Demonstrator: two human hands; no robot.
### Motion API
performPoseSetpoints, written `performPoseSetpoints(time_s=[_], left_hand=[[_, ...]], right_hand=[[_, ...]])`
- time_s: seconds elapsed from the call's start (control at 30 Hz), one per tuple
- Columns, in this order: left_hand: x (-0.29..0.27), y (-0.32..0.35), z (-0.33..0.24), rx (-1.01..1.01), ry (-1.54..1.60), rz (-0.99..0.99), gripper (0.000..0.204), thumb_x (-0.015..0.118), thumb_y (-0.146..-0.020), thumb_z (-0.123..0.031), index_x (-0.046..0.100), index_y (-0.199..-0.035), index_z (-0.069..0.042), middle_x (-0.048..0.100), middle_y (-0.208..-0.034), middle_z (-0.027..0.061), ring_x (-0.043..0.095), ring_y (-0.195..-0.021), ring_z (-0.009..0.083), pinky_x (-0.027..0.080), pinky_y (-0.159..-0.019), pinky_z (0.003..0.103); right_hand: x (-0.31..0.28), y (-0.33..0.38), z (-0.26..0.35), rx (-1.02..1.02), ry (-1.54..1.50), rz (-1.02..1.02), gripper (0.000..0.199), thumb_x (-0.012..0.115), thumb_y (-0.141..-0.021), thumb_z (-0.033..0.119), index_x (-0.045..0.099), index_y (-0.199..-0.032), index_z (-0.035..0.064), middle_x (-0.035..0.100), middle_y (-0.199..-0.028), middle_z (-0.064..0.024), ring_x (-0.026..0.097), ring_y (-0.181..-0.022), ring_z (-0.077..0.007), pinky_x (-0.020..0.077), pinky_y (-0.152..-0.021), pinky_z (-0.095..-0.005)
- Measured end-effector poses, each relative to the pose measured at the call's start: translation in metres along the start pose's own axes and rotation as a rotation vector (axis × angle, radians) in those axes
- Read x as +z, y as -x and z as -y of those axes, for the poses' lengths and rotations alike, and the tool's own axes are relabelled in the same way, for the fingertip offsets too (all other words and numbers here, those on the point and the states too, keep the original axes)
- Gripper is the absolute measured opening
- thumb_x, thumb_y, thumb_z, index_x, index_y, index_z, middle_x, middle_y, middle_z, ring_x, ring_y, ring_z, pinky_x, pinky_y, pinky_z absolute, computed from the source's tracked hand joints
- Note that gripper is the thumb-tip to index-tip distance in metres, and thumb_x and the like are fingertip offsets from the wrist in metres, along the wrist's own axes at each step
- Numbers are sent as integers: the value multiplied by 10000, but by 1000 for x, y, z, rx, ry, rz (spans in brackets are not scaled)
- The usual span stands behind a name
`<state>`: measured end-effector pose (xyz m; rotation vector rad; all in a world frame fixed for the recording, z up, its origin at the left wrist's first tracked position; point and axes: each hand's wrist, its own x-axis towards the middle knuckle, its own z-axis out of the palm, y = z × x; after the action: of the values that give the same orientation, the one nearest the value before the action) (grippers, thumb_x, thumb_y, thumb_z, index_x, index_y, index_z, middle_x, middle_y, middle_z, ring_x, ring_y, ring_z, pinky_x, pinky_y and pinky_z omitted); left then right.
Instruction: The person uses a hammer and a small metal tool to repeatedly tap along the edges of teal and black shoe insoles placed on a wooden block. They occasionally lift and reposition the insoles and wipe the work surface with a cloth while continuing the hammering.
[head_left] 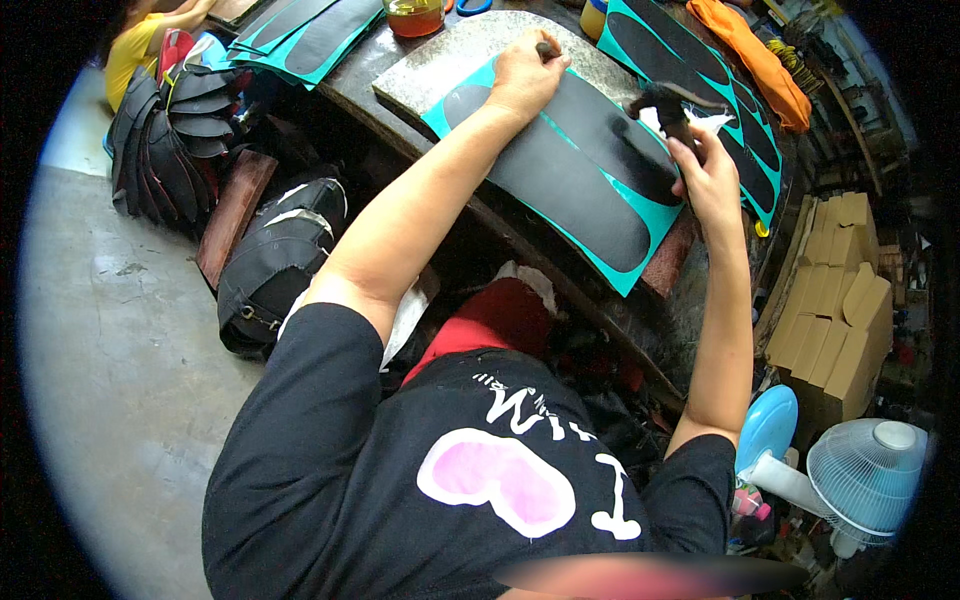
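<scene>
My left hand (522, 78) is closed round a short dark rod (545, 49), with only its rounded end showing above the fingers. It rests at the far edge of a teal sheet (625, 278) printed with large black sole shapes (597, 222). Part of that sheet lies on a speckled stone slab (440, 65). Over the sheet's right side, my right hand (712, 182) grips the dark handle of a hammer (668, 103). The hammer's head is raised and slightly blurred. Something white and crumpled (712, 122) sits behind the hammer.
More teal sheets lie at the far left (300, 40) and right (690, 60) of the table. A jar of amber liquid (414, 17) stands behind the slab. Orange cloth (755, 60), cardboard boxes (835, 310) and a fan (868, 480) are to the right. A black bag (283, 262) hangs left; another person (135, 52) is beyond.
</scene>
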<state>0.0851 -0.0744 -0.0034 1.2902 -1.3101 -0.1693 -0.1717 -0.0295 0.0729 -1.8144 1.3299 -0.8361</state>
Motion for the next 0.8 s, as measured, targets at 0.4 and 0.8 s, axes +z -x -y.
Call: performPoseSetpoints(time_s=[0.4, 0.8], left_hand=[[-17, 7, -12, -317, 399, 201, 124, 721, -827, -118, 691, -870, -6, 701, -736, 88, 677, -628, 136, 550, -592, 267], [-17, 2, -10, -308, 161, 274, 170, 738, -810, -164, 694, -914, -37, 703, -749, 75, 678, -668, 133, 549, -643, 277]], right_hand=[[9, 7, -6, -29, 122, -83, 389, 613, -950, 309, 560, -1236, 52, 666, -830, -51, 572, -547, -83, 455, -491, -222], [11, 14, -5, -16, 668, -141, 408, 565, -921, 472, 586, -1265, 254, 702, -993, -167, 670, -945, -372, 516, -791, -454]])
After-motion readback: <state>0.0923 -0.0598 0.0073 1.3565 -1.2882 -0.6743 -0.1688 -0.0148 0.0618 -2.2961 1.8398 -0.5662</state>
